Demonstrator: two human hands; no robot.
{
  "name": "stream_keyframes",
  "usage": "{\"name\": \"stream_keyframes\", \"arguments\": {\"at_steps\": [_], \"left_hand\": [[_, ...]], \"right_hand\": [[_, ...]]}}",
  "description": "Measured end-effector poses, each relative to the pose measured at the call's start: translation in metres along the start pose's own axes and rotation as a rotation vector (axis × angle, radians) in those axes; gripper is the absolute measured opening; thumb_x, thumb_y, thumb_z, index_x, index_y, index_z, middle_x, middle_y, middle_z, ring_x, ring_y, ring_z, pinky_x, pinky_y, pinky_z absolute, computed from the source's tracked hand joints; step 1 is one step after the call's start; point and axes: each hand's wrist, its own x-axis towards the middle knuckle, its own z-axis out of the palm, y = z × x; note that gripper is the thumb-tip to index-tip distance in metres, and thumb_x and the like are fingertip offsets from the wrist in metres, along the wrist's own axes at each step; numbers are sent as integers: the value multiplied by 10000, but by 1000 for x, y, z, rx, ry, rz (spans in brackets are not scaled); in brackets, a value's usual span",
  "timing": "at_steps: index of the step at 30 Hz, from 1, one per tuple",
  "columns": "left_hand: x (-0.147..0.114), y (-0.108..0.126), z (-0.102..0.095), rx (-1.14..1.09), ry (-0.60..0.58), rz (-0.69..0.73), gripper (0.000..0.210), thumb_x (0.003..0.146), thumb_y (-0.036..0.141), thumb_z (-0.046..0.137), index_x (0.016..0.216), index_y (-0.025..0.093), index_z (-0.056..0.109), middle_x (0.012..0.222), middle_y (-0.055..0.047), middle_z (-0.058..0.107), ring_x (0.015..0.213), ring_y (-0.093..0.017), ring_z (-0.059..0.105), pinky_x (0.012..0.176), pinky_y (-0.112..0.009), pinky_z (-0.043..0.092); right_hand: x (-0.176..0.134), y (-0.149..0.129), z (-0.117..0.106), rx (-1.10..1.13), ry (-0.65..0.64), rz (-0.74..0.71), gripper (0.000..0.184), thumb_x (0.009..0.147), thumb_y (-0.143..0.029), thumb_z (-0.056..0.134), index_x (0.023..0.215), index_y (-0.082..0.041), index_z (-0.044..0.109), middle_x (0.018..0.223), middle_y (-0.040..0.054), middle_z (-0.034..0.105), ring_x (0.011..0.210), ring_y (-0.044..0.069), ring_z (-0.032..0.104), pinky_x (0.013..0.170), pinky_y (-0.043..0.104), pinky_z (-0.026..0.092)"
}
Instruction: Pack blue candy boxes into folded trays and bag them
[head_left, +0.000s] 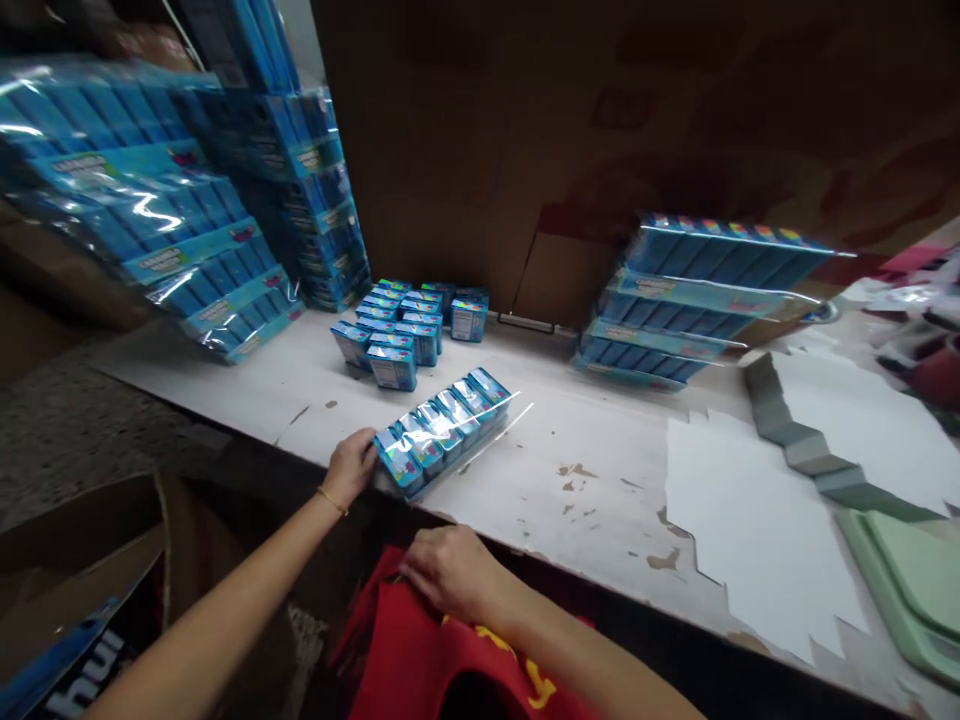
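The wrapped pack of blue boxes (442,428) lies near the front edge of the white table (540,450), loose boxes (392,366) at its 11 o'clock. The left hand (352,467) grips its 8 o'clock end. The right hand (454,572), at 6 o'clock, rests on red cloth (397,645); whether it grips the cloth cannot be told. Handling: probably light, slick-filmed and easily dented. Hold by both short ends, pressing gently.

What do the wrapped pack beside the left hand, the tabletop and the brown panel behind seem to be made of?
Wrapped pack: probably printed blue paperboard under clear, glossy plastic film; bright glare suggests the film.
Tabletop: dull white covering, perhaps paint or laminate; brownish patches look like wear.
Brown panel: likely matt cardboard, from its flat brown face, but shadow leaves this open.
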Motion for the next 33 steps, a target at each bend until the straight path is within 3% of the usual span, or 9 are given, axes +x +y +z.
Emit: {"name": "stream_keyframes", "arguments": {"at_steps": [5,7,11,14,18,23,26,29,33], "left_hand": [[-22,-1,5,111,231,-164,170,779,311,434,833,178,525,870,-59,545,836,-208,487,743,-342,380],[-34,5,10,38,263,-196,204,811,334,391,864,178,510,846,-57,555,823,-197,511,747,-329,396],[-53,17,21,81,148,-168,295,830,315,351,1056,188,492,1053,-92,564,1012,-234,478,852,-387,350],[-53,19,23,89,105,-181,367,816,282,361,1164,194,440,1135,-99,542,1084,-249,441,895,-425,315],[-35,13,13,-170,91,-248,473,806,257,375,1261,161,292,1071,-88,573,946,-181,541,835,-345,392],[-14,12,6,49,-38,-209,235,813,199,351,861,187,580,846,-36,591,826,-157,546,719,-270,401],[-14,18,10,140,-20,-232,258,826,204,341,723,174,576,799,-53,565,814,-189,517,704,-303,368],[-24,26,15,187,-16,-226,255,842,218,327,751,163,560,779,-67,551,800,-209,491,701,-326,341],[-43,36,18,240,-59,-87,261,864,220,300,753,164,529,745,-51,535,753,-191,473,692,-311,328]], "right_hand": [[7,58,-82,183,721,352,192,841,-284,413,816,-176,569,770,33,590,716,128,530,667,240,410],[13,102,-107,187,862,516,257,817,-368,447,893,-164,583,892,70,604,831,167,539,739,288,411],[24,176,-115,572,717,716,466,771,-542,420,905,-145,623,940,104,631,889,208,560,795,341,408],[29,193,-103,856,525,713,454,714,-547,514,887,-147,644,880,90,653,851,199,577,807,335,405],[27,184,-100,896,405,690,335,643,-464,639,714,-137,661,703,64,653,718,171,576,768,310,406],[23,183,-108,833,405,711,325,641,-460,628,610,-137,630,650,69,640,653,170,566,694,307,420],[20,163,-111,461,620,727,300,685,-426,580,702,-135,649,741,94,650,734,207,574,732,346,423],[14,100,-104,61,812,482,224,762,-311,516,864,-158,644,873,91,643,827,199,573,787,330,423],[12,2,-61,334,-79,54,323,832,-169,392,1109,-218,551,1056,35,614,942,142,571,835,239,443]]}}
